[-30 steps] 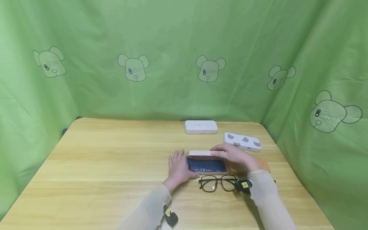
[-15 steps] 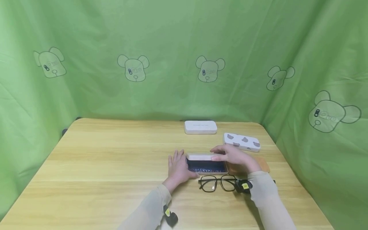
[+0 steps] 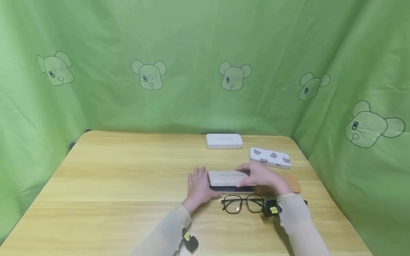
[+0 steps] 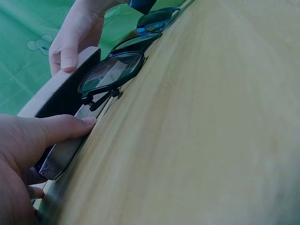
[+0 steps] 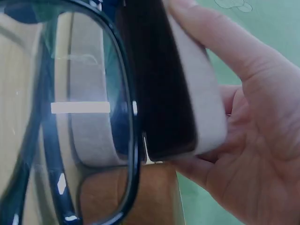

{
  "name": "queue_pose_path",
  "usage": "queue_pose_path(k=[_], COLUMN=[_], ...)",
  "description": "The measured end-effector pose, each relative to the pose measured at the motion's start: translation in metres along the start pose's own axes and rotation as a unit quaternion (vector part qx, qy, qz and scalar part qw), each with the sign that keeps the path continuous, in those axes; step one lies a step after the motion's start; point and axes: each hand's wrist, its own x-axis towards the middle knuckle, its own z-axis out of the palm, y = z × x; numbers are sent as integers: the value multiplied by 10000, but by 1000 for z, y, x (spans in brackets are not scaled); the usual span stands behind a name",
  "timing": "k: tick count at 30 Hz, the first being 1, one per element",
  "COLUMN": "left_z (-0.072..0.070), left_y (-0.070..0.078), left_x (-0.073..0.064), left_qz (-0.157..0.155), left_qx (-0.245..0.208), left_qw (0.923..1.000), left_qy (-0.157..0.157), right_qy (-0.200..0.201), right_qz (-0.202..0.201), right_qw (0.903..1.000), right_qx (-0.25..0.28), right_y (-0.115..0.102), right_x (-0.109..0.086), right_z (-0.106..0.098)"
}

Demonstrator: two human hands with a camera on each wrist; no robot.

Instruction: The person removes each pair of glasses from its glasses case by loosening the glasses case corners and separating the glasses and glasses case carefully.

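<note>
Right hand (image 3: 261, 176) pinches tilted lid (image 3: 225, 179); left hand (image 3: 199, 188), fingers spread, braces case (image 4: 68, 152). Glasses (image 3: 246, 200) beside left thumb. Likely closing; next wants lid pressed flush.

To my left, the tabletop (image 3: 112, 185) is stretching wide, offering a broad passage as far as my left hand (image 3: 199, 188), which is blocking the left end of the half-open case (image 3: 229, 189). My right hand (image 3: 261, 176) is covering the right end, and an orange-brown thing (image 3: 293, 183) is crowding that side. Black-framed glasses (image 3: 241, 209) are lying just beside the near edge, obstructing a low approach to the gap under the lid (image 3: 224, 179). A free strip is running between this case and the white case (image 3: 224, 141) farther away, while the spotted case (image 3: 270, 158) is narrowing the far right.
</note>
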Motion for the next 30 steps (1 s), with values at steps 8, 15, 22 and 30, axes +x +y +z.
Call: queue_pose_path(k=[8,15,22,30], left_z=[0,1,1,0], left_y=[0,0,0,1], left_x=[1,1,2,1], left_qz=[-16,-22,-10,-8], left_qx=[46,35,11,17], left_qw=[10000,10000,10000,10000], left_qy=[15,6,13,47], right_qy=[171,214,329,363], right_qz=[158,225,222,323], right_qw=[9988,9986,9981,9979], right_qx=[-429,-437,-463,-425], right_y=[-10,-10,-8,-11], right_x=[-2,-4,-3,-3], right_z=[7,12,16,18])
